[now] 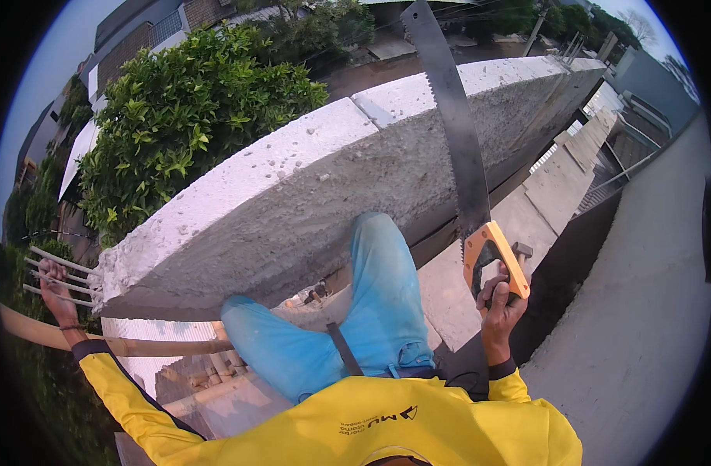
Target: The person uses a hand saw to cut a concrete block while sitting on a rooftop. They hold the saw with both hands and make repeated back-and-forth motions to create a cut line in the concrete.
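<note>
My right hand [500, 314] grips the handle of a hand saw [458, 136]. Its long grey toothed blade points up and away, crossing in front of a concrete wall [247, 175]. The handle is orange-yellow with a dark inner grip. Just beyond it shows a small grey block-shaped piece [522, 249]; whether my hand also holds it I cannot tell. At the far left, my left hand [54, 291] is closed around the steel rods [80, 278] that stick out of the wall's end.
A leafy green tree [188, 116] stands behind the wall. Wooden planks [554, 186] run along its near side to the right. A curved wooden pole [130, 346] passes below the left hand. A grey rendered wall [643, 303] rises at the right. Lower ground lies beyond.
</note>
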Demonstrator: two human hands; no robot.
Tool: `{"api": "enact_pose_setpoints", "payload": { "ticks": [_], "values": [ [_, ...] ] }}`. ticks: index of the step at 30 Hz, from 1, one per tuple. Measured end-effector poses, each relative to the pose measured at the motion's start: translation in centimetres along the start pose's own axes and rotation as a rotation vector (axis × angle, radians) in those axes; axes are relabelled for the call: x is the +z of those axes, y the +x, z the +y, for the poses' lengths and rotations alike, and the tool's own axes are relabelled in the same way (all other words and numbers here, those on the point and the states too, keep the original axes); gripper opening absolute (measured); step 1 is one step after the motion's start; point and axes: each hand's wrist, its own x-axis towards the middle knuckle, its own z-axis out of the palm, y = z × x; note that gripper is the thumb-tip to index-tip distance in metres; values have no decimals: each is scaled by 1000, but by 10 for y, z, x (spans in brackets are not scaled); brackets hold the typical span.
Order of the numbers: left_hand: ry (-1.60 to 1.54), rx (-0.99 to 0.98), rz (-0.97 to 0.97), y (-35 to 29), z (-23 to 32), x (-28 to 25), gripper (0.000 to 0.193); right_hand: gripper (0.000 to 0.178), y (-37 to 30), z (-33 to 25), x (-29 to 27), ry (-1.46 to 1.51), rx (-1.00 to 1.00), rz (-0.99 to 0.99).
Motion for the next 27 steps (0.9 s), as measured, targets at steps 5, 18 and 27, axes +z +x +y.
{"api": "enact_pose_setpoints", "payload": {
  "ticks": [5, 18, 27],
  "values": [
    [36, 47, -5, -3, -6, 12, 28, 32, 63, -7, 70, 140, -14, -164],
    [33, 31, -4, 0, -3, 12, 25, 35, 88, 4, 79, -82, -124, -231],
    [75, 37, -5, -10, 9, 18, 21, 45, 6, -37, 14, -114, -80, -229]
  ]
}}
